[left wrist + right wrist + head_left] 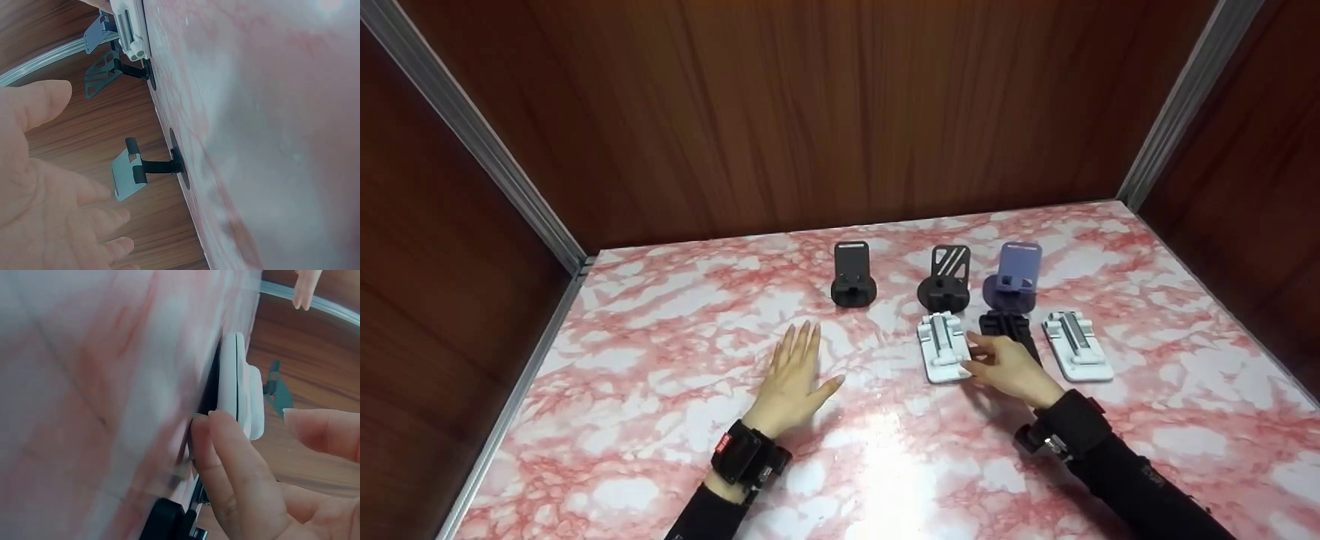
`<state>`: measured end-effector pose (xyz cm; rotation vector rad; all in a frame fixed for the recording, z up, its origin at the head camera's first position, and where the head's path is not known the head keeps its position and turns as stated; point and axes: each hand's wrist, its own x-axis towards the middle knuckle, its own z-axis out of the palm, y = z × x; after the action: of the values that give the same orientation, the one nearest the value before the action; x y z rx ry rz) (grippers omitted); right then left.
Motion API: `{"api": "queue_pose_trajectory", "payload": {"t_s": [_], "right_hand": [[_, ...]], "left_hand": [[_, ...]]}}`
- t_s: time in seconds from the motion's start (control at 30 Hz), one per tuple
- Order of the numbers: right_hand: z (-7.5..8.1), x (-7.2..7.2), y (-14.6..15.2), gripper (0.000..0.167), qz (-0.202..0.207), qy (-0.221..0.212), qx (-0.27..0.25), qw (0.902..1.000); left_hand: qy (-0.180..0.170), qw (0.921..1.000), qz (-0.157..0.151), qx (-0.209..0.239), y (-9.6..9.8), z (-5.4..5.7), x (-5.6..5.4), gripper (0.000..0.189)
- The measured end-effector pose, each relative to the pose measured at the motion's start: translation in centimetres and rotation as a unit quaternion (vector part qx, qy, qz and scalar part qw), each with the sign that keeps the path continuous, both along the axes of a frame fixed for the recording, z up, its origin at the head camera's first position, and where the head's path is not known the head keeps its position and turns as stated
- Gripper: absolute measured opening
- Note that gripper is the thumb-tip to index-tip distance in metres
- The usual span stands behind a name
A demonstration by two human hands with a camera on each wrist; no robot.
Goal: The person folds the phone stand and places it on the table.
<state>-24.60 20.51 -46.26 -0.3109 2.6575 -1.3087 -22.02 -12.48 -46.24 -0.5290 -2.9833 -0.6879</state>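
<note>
My right hand (1006,369) is at the right edge of a white folding phone stand (943,349), folded flat. Two fingertips (216,424) are tucked at the lower edge of its base in the right wrist view, with a dark wedge of shadow beneath. The thumb (318,430) is on the upper side, slightly off its surface in that view. My left hand (789,384) is empty over the marbled table (660,420), fingers straight and thumb spread. In the left wrist view, the white stand (129,28) shows at the top, my right fingers beside it.
Behind stand a black phone stand (852,264), a black one with slanted cutouts (950,264) and a purple one (1020,266). A folded black stand (1003,325), partly hidden by my right hand, and another folded white stand (1078,349) lie rightward. Wood panels (840,112) enclose the table.
</note>
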Motion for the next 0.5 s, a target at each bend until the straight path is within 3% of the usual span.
{"api": "queue_pose_trajectory", "payload": {"t_s": [0.33, 0.5], "right_hand": [[0.39, 0.54, 0.55, 0.062, 0.024, 0.042, 0.027, 0.9985], [0.55, 0.50, 0.84, 0.068, 0.048, 0.028, 0.004, 0.9984]], "left_hand": [[0.000, 1.0000, -0.006, -0.006, 0.07, 0.07, 0.05, 0.080], [0.002, 1.0000, -0.007, -0.007, 0.09, -0.03, 0.10, 0.080]]}}
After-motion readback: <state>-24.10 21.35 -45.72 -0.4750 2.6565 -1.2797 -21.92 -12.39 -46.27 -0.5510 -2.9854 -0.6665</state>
